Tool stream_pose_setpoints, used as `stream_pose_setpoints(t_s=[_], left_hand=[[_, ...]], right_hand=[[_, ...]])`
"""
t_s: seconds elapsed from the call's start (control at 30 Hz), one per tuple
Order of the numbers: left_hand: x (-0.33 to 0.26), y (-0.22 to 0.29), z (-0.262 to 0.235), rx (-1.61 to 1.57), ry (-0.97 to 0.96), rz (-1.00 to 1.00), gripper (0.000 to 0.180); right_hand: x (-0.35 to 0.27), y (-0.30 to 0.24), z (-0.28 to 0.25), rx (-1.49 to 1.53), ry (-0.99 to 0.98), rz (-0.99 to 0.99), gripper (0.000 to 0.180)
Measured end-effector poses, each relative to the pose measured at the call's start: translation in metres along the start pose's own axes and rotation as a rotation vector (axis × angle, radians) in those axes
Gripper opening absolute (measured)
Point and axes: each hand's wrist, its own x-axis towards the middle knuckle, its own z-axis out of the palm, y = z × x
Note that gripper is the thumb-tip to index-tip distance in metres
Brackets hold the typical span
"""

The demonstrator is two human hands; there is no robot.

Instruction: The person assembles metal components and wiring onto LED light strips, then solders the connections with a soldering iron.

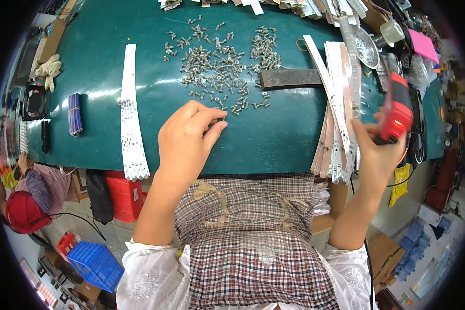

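Over the middle of the green table (263, 139), my left hand (183, 137) has its thumb and index finger pinched on a small metal fitting, mostly hidden by the fingertips. Just beyond it lies a spread of similar small metal fittings (206, 64), too small to make out exactly. On the right, my right hand (374, 150) is wrapped round a red and black handheld power tool (398, 111), smeared by motion. That hand is beside a stack of white and pinkish circuit board strips (333, 139). Left of my left hand lies a bundle of white board strips (134, 139).
A dark flat bar (290, 79) lies beside the fittings. Further right are a clear bowl (366, 49) and a pink block (423, 46). A banded bundle of blue wires (75, 114) lies at the left. Another person in a red cap (26, 212) is at the lower left.
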Motion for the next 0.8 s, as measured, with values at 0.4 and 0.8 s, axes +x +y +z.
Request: stream_pose_setpoints(t_s=[0.4,0.8], left_hand=[[-0.003,0.006,0.012,0.144,-0.006,0.038,0.012],[-0.01,0.051,0.029,-1.405,-0.407,-0.696,0.017]], right_hand=[[-0.047,-0.042,-0.03,0.403,-0.102,0.117,0.057],[-0.077,-0.032,0.018,0.575,-0.402,0.362,0.051]])
